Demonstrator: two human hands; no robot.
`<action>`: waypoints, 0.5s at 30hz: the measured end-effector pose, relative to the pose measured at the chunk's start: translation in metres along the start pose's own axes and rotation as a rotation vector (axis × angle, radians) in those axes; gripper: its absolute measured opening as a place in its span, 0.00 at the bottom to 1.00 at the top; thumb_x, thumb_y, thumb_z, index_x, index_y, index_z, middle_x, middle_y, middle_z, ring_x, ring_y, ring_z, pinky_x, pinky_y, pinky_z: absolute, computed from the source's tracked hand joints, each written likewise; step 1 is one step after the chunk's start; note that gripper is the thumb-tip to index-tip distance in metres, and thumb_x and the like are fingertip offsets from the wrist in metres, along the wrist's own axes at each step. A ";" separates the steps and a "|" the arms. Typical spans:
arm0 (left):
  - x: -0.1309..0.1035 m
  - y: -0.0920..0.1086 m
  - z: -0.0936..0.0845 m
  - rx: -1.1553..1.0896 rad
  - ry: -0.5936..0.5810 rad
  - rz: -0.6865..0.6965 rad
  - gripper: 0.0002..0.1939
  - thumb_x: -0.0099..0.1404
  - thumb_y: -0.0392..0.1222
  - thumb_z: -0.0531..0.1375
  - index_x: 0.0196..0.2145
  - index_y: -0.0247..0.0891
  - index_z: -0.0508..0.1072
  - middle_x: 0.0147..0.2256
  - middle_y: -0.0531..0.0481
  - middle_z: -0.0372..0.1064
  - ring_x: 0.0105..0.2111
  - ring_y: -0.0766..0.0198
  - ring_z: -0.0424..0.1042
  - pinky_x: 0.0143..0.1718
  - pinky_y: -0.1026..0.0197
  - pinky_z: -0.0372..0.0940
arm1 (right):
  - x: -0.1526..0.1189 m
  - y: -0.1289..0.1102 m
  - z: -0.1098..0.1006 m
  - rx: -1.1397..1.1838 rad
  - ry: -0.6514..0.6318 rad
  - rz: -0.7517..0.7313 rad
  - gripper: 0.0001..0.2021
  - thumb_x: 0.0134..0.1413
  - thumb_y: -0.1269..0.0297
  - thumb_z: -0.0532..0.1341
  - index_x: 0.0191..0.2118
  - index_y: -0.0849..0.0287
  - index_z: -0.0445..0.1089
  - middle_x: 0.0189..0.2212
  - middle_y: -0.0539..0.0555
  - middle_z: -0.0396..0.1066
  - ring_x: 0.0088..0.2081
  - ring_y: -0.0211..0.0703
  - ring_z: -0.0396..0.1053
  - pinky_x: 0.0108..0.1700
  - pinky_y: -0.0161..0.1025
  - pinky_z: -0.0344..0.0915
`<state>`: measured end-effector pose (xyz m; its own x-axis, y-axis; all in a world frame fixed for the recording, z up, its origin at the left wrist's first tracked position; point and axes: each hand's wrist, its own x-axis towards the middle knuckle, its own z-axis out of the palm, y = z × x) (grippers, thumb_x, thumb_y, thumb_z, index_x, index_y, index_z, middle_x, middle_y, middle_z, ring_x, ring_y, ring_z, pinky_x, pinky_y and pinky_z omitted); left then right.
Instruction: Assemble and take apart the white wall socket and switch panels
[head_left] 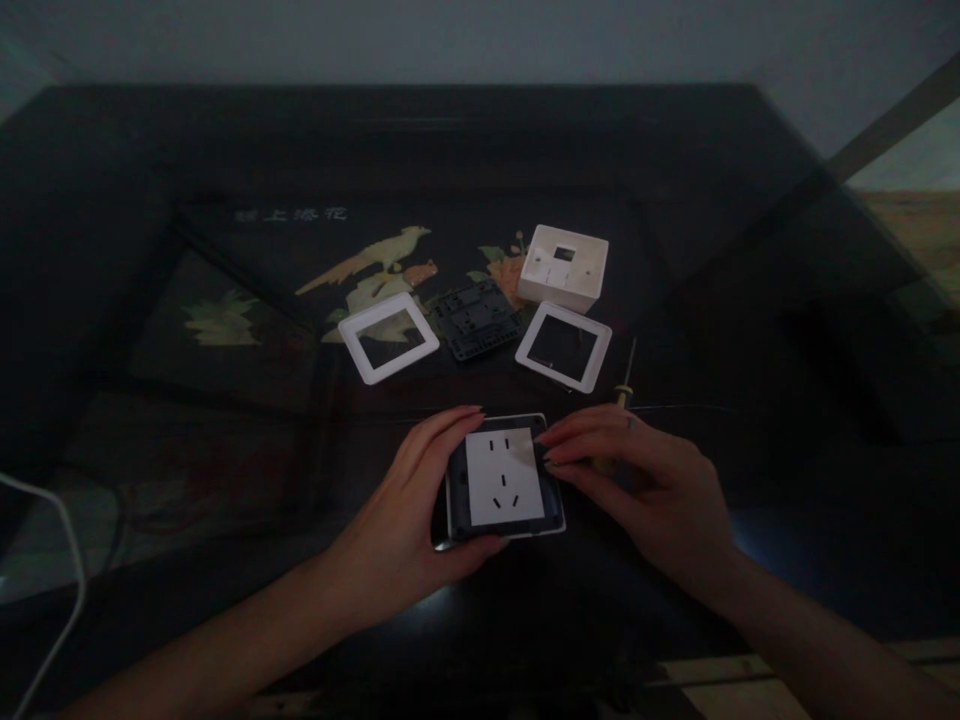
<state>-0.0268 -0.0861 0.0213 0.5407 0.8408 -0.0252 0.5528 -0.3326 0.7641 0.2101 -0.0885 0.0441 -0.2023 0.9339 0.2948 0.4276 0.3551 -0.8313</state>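
A wall socket (504, 482) with a white five-hole face and a dark surround sits low on the dark table. My left hand (409, 505) grips it from the left, fingers along the far edge and thumb at the near edge. My right hand (649, 475) is at the socket's right side, thumb and fingertips pinched together over the dark surround. Whatever is between those fingertips is too small and dim to make out. A screwdriver (627, 383) lies just beyond my right hand, its shaft pointing away and its yellowish handle partly hidden by the hand.
Beyond the socket lie a white frame (354, 345), a dark socket back part (480, 318) and another white frame (598, 362) with small screws in and near it. A white mounting box (564, 290) stands behind. A white cable (73, 545) runs at left.
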 end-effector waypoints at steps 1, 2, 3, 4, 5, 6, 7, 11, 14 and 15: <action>0.000 0.000 0.000 -0.008 0.001 -0.011 0.46 0.56 0.44 0.69 0.65 0.48 0.49 0.65 0.41 0.51 0.65 0.46 0.56 0.64 0.38 0.58 | 0.000 0.001 0.000 -0.009 -0.004 0.004 0.08 0.52 0.75 0.67 0.35 0.53 0.77 0.37 0.50 0.80 0.40 0.40 0.78 0.43 0.37 0.76; 0.000 -0.001 0.001 -0.016 0.001 -0.022 0.47 0.55 0.44 0.70 0.65 0.49 0.48 0.65 0.41 0.50 0.65 0.46 0.56 0.64 0.39 0.58 | -0.001 0.001 0.001 -0.018 -0.004 0.009 0.08 0.52 0.75 0.67 0.35 0.53 0.77 0.37 0.50 0.80 0.40 0.40 0.78 0.43 0.36 0.75; 0.000 -0.001 0.001 -0.022 -0.002 -0.032 0.49 0.54 0.45 0.71 0.66 0.49 0.48 0.65 0.41 0.50 0.65 0.45 0.56 0.64 0.39 0.58 | -0.001 0.002 0.001 -0.025 -0.002 0.014 0.08 0.52 0.75 0.67 0.35 0.54 0.77 0.38 0.50 0.80 0.41 0.39 0.78 0.43 0.36 0.75; 0.000 -0.002 0.001 -0.027 -0.007 -0.043 0.51 0.53 0.45 0.71 0.66 0.50 0.47 0.65 0.42 0.49 0.65 0.45 0.56 0.64 0.39 0.59 | -0.001 0.002 0.001 -0.030 -0.001 0.019 0.08 0.51 0.76 0.67 0.35 0.54 0.77 0.40 0.50 0.80 0.42 0.39 0.78 0.44 0.35 0.75; 0.000 -0.002 0.001 -0.030 -0.012 -0.051 0.52 0.52 0.45 0.72 0.66 0.50 0.46 0.66 0.42 0.49 0.65 0.45 0.56 0.64 0.39 0.59 | -0.002 0.003 0.001 -0.033 0.000 0.024 0.09 0.51 0.76 0.68 0.35 0.54 0.77 0.40 0.50 0.80 0.42 0.39 0.78 0.44 0.35 0.75; 0.000 -0.001 0.000 -0.032 -0.019 -0.057 0.53 0.52 0.45 0.72 0.66 0.50 0.46 0.66 0.42 0.48 0.65 0.44 0.55 0.64 0.40 0.59 | -0.002 0.003 0.000 -0.035 -0.001 0.028 0.09 0.51 0.76 0.68 0.35 0.54 0.77 0.41 0.50 0.80 0.43 0.39 0.78 0.45 0.35 0.75; 0.001 -0.001 0.000 -0.033 -0.024 -0.059 0.53 0.52 0.45 0.72 0.66 0.50 0.46 0.66 0.42 0.48 0.66 0.45 0.55 0.64 0.40 0.59 | -0.002 0.004 0.000 -0.033 -0.002 0.032 0.09 0.51 0.76 0.68 0.35 0.54 0.77 0.42 0.50 0.80 0.44 0.39 0.78 0.46 0.35 0.75; 0.002 0.002 -0.002 -0.045 -0.018 -0.046 0.49 0.53 0.44 0.72 0.64 0.49 0.49 0.65 0.42 0.51 0.65 0.46 0.56 0.64 0.41 0.59 | -0.003 0.005 0.000 -0.025 -0.007 0.046 0.08 0.52 0.76 0.67 0.35 0.54 0.77 0.42 0.51 0.80 0.45 0.40 0.78 0.46 0.34 0.75; 0.003 0.003 -0.003 -0.054 -0.011 -0.036 0.47 0.53 0.44 0.71 0.63 0.47 0.50 0.64 0.41 0.52 0.64 0.46 0.57 0.64 0.40 0.59 | -0.003 0.004 0.001 -0.018 -0.017 0.052 0.09 0.52 0.77 0.67 0.35 0.54 0.77 0.42 0.51 0.81 0.45 0.40 0.78 0.47 0.35 0.75; 0.003 0.003 -0.003 -0.058 -0.011 -0.035 0.47 0.53 0.44 0.72 0.63 0.47 0.50 0.63 0.41 0.52 0.64 0.46 0.58 0.64 0.40 0.59 | -0.002 0.004 0.002 -0.015 -0.019 0.055 0.09 0.52 0.77 0.67 0.35 0.54 0.77 0.42 0.51 0.81 0.45 0.41 0.78 0.47 0.36 0.75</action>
<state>-0.0257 -0.0834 0.0250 0.5288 0.8467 -0.0588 0.5338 -0.2779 0.7987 0.2110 -0.0894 0.0394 -0.1947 0.9510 0.2401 0.4520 0.3042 -0.8385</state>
